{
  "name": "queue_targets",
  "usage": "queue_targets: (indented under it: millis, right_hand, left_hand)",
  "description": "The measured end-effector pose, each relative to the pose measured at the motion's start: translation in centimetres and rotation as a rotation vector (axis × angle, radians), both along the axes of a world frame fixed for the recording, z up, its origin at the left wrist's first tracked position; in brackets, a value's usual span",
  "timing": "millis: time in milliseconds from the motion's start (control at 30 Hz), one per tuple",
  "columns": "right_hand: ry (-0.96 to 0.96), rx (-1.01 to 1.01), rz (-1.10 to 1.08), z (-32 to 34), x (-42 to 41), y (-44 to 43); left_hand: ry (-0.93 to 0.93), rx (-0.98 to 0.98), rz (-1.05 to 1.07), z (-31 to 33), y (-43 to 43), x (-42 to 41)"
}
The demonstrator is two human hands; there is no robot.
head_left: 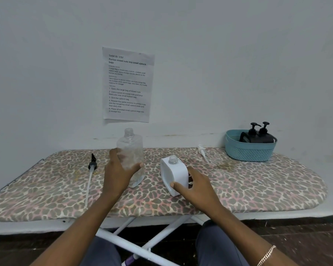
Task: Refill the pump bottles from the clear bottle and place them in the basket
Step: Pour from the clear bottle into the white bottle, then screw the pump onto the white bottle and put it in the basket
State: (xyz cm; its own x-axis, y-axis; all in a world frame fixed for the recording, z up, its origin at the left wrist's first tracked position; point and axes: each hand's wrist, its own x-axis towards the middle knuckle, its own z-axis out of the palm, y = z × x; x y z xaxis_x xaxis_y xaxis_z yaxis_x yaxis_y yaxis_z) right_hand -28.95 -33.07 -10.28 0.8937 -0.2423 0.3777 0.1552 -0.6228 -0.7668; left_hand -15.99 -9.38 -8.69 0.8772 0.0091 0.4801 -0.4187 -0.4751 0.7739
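Wrapping the clear bottle (pixel 130 146) mid-frame, the left hand (pixel 116 173) looks ready to pour; the right hand (pixel 196 187) grips the white bottle (pixel 173 169) steady.

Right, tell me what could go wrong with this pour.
1. The neck of the white bottle is narrow, so liquid poured from the clear bottle in the left hand may spill onto the fabric cover.
2. The white bottle leans on soft padding, steadied only by the right hand, so it could tip.
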Motion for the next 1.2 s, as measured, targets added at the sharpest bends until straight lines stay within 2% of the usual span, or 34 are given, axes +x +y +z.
queue_targets:
  millis: [100, 233, 367, 433, 533, 600, 700, 800, 1067, 1200]
  right_hand:
    - [-0.005, -0.002, 0.007, 0.0, 0.0, 0.2]
    - [-0.004, -0.014, -0.006, -0.1, 0.2, 0.6]
    - [-0.028, 0.021, -0.044, -0.6, 0.1, 1.5]
    - [-0.041, 0.070, -0.054, -0.7, -0.1, 1.9]
    - [-0.055, 0.078, -0.078, -1.0, -0.2, 2.1]
    - [-0.065, 0.034, -0.107, -1.3, 0.0, 2.1]
    - [-0.082, -0.011, -0.110, -1.8, 0.4, 2.3]
    - [-0.058, -0.012, -0.086, -2.2, 0.3, 3.0]
    - [0.036, 0.015, 0.041, -1.5, 0.6, 2.8]
    - [0.085, 0.020, 0.003, -1.0, 1.4, 1.3]
  left_hand:
    - [-0.056, -0.021, 0.039, 0.1, 0.0, -1.0]
    - [-0.275, -0.025, 0.151, 0.5, -0.2, -3.3]
    - [-0.495, -0.010, 0.074, 1.4, -1.5, -6.4]
    - [-0.460, -0.006, -0.047, 1.3, -2.6, -7.4]
    - [-0.243, 0.014, -0.190, -0.2, -4.3, -8.0]
    - [-0.075, 0.029, -0.223, -1.5, -5.1, -7.8]
    - [0.043, 0.057, -0.247, -2.6, -5.9, -7.6]
    - [0.098, 0.024, -0.309, -2.5, -6.8, -8.0]
    - [0.106, 0.069, -0.276, -2.4, -6.7, -6.8]
    - [0.116, 0.054, -0.289, -2.9, -6.2, -6.1]
